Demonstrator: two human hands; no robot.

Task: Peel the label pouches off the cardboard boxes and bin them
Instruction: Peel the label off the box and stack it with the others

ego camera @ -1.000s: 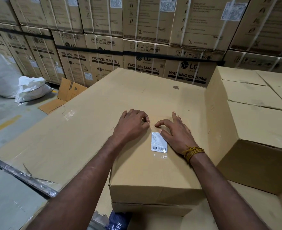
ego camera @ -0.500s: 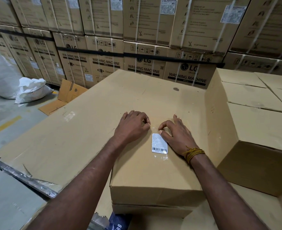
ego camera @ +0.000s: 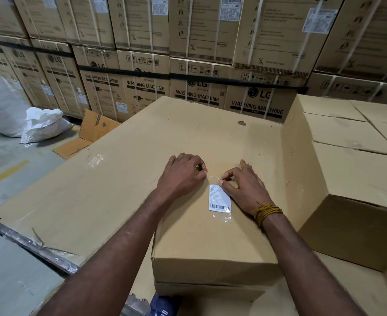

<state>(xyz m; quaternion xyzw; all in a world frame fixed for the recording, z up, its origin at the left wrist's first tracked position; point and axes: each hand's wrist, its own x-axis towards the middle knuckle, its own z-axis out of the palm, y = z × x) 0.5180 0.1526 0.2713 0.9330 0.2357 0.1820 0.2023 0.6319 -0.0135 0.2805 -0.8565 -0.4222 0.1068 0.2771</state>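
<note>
While your right hand [ego camera: 245, 190] pinches the clear far edge of the label pouch [ego camera: 219, 198] between thumb and forefinger, your left hand [ego camera: 183, 173] rests curled beside it, holding nothing I can make out. You're starting the peel; next, lift that edge steadily towards you. The pouch lies flat on top of the near cardboard box [ego camera: 210, 245], a white barcode slip under glossy film.

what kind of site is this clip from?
Most likely an appliance warehouse: strapped stacks of brown cardboard washing-machine cartons line the back, white bulk sacks sit on a grey concrete floor with a yellow painted line.
</note>
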